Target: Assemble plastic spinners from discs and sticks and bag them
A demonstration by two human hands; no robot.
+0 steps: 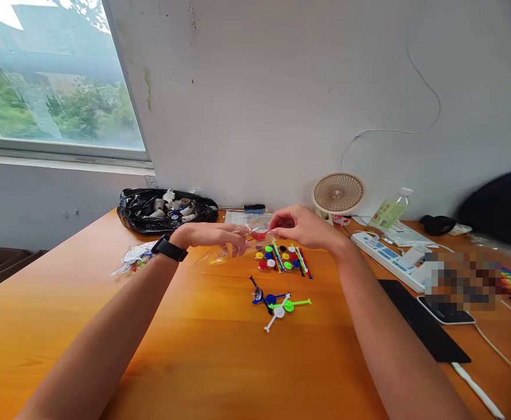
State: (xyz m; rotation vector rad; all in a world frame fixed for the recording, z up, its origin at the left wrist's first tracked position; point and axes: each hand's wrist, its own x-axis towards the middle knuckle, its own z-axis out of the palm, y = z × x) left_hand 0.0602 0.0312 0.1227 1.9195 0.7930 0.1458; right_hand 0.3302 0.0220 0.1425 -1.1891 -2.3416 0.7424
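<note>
Over the far middle of the table, my left hand [214, 236], with a black watch on its wrist, has its fingers closed around a clear plastic bag [224, 252]. Something red and something yellow show through the film. My right hand [303, 229] pinches the bag's right side, fingertips together near the red piece [262, 236]. Just below the hands lie small coloured discs [271, 263] and a bundle of thin coloured arrow sticks [301, 262]. Closer to me are several spinners with arrows, among them a white spinner [278, 312], a green one [289, 305] and a blue one [270, 298].
Left of my left wrist lies a clear bag of parts [137, 256]. A black plastic bag with cardboard-like rolls [168, 213] and a screwdriver [253, 207] sit behind. To the right are a fan [338, 193], a bottle [391, 211], a power strip [387, 259] and a black mat [422, 321].
</note>
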